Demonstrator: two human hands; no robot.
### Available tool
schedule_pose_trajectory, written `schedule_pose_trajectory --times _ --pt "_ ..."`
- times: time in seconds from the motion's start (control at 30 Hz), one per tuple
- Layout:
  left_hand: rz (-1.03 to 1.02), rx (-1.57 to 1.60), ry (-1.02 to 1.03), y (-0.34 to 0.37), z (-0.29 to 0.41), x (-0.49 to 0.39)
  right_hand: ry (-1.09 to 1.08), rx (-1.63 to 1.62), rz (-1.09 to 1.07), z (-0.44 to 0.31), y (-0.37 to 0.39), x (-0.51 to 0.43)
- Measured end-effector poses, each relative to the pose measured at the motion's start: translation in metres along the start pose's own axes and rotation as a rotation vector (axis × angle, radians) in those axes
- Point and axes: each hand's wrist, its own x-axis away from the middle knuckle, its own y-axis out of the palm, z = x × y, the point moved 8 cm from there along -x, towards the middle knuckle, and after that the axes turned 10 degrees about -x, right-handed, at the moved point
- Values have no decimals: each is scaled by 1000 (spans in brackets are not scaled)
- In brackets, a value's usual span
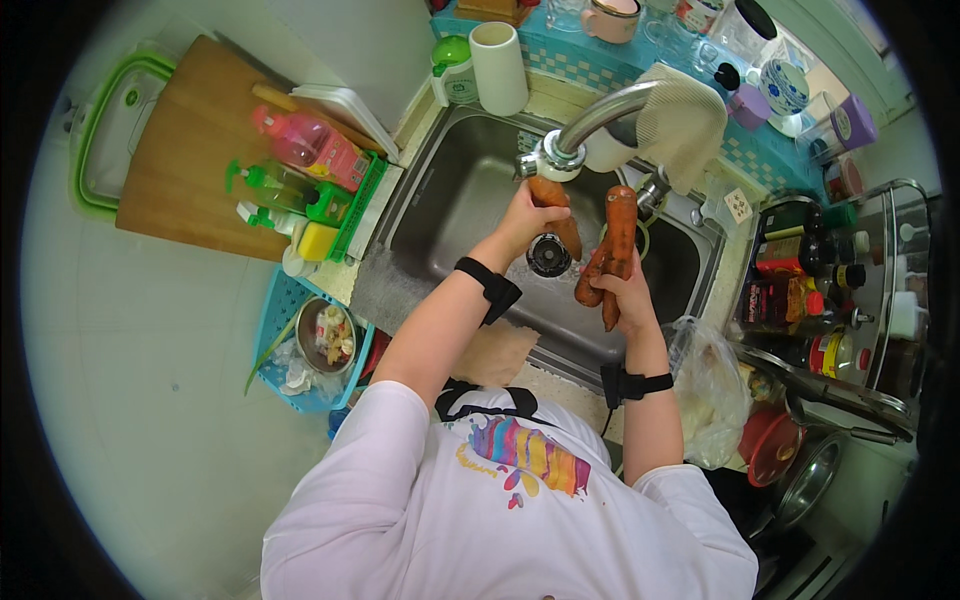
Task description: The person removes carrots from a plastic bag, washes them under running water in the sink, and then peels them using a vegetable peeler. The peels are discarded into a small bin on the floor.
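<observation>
My left hand (526,220) grips one carrot (553,196) just under the tap head (551,156), its tip slanting down over the drain (548,256). In my right hand (626,289) are two more carrots: a long upright one (620,225) and a shorter one (591,281) pressed beside it. Dark soil marks show on the carrots in the right hand. Both hands are above the stainless-steel sink (465,180). Whether water is running from the tap is hard to tell.
A green basket (360,202) of soap bottles and a yellow sponge (318,241) stands left of the sink. A tall white cup (499,69) is behind it. At right are a plastic bag (709,397) and a rack of sauce bottles (802,277). A cloth (679,124) hangs over the tap.
</observation>
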Motion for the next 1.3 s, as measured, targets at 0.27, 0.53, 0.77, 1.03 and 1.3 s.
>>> schedule_pose_trajectory --times 0.27,0.53,0.77,1.03,1.3 --pt "77 80 -113 7 10 -1 -12 -6 43 0 -10 1" --pt "82 -191 141 -6 23 -5 15 -58 -3 9 -5 1" --pt "28 74 89 -7 33 3 33 -60 8 10 -4 3" --pt "108 4 199 -10 53 12 46 -44 18 11 -7 6" --pt "55 64 138 -11 48 13 43 -27 4 13 -11 6"
